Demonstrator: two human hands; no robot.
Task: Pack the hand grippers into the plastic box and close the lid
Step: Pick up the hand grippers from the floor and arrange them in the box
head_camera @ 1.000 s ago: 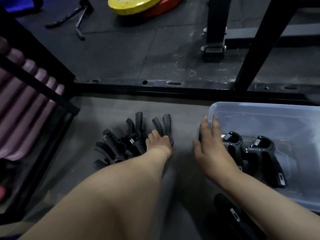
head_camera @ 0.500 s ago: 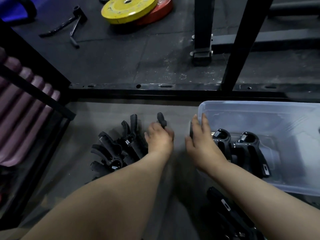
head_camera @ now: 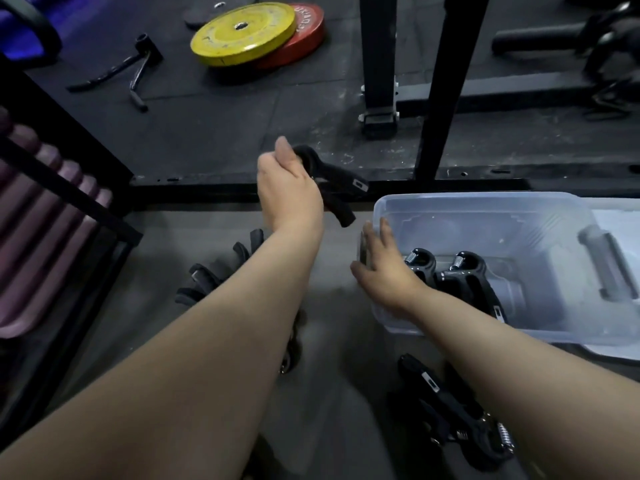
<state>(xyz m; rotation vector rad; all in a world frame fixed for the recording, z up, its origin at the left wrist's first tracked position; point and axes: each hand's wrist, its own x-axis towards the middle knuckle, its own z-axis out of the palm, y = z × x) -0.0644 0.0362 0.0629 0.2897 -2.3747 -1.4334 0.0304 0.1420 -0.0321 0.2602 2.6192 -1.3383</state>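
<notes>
My left hand (head_camera: 289, 188) holds a black hand gripper (head_camera: 332, 188) in the air, left of the clear plastic box (head_camera: 485, 206). Its handles point right, toward the box. My right hand (head_camera: 384, 268) rests with straight fingers on the box's near left corner. Two black hand grippers (head_camera: 453, 275) with steel springs lie inside the box. A pile of black grippers (head_camera: 221, 271) lies on the floor, partly hidden by my left forearm. More grippers (head_camera: 450, 410) lie near the bottom right. The lid (head_camera: 620, 237) lies under and to the right of the box.
A black steel rack frame (head_camera: 311, 183) runs across behind the box, with uprights (head_camera: 446, 84) above it. Yellow and red weight plates (head_camera: 249, 32) and a bar handle (head_camera: 135, 71) lie on the dark floor beyond. Purple rolls (head_camera: 45, 216) sit on a rack at left.
My left hand has lifted one gripper out of the floor pile and raised it up and to the right. My right hand has stayed on the box's corner.
</notes>
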